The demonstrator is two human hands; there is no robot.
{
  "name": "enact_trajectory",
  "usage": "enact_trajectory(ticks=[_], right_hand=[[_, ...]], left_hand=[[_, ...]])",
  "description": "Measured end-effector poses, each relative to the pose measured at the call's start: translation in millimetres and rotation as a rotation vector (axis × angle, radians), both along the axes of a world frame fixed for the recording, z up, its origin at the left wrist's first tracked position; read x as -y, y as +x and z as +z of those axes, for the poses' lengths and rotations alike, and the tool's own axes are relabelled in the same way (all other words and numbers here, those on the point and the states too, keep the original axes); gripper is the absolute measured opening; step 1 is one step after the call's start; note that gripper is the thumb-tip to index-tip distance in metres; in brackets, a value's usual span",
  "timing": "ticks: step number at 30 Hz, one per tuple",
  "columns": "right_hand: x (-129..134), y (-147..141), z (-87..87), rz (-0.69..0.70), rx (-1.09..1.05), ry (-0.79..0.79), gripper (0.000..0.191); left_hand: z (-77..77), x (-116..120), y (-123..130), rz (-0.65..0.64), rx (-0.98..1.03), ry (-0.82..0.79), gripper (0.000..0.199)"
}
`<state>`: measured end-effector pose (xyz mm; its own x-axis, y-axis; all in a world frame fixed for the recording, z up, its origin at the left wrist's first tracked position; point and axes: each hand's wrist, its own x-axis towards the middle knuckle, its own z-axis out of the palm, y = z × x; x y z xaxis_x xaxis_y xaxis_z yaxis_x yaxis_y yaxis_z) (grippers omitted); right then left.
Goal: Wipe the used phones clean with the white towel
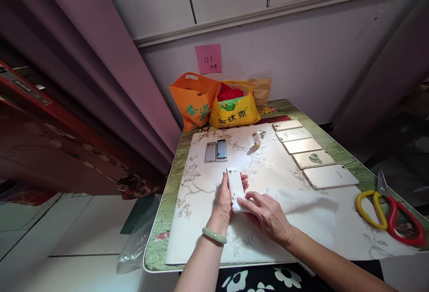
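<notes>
A slim white mobile phone point(235, 179) lies in my left hand point(224, 198), which is wrapped round its sides. My right hand point(266, 216) pinches a white cloth point(298, 202) and presses a fold of it against the phone's lower end. The rest of the cloth trails over the table to the right. Beyond my hands lie a grey phone point(210, 152) and a dark-screened phone point(221, 149), side by side. A small spray bottle point(257, 139) stands farther back.
Several phones lie in a row on the right, the nearest a white one point(330, 177). Scissors point(385, 216) with yellow and red handles rest by the right edge. An orange bag point(194, 100) and a yellow bag point(234, 115) stand at the back against the wall.
</notes>
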<state>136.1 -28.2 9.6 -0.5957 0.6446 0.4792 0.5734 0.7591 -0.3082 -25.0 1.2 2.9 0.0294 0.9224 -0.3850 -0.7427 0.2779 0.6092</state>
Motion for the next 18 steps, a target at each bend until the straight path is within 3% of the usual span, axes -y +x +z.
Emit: enact_trajectory(ticks=[4, 6, 12, 15, 18], right_hand=[[-20.5, 4.1, 5.3, 0.146, -0.004, -0.038, 0.029], [-40.3, -0.3, 7.5, 0.099, -0.053, -0.074, 0.028], [-81.1, -17.5, 1.3, -0.262, -0.232, -0.157, 0.029], [-80.1, -18.7, -8.2, -0.280, -0.285, -0.180, 0.032], [-74.0, -16.9, -15.3, -0.181, -0.276, -0.174, 0.036]], left_hand=[[3.8, -1.3, -0.4, -0.046, 0.046, -0.044, 0.062], [5.6, -2.7, 0.3, -0.032, 0.082, -0.032, 0.054], [3.7, -4.2, 4.3, -0.034, 0.187, -0.051, 0.043], [-1.1, -4.8, 2.8, 0.005, 0.195, -0.039, 0.038], [-1.4, -9.2, -4.5, 0.079, 0.197, -0.078, 0.022]])
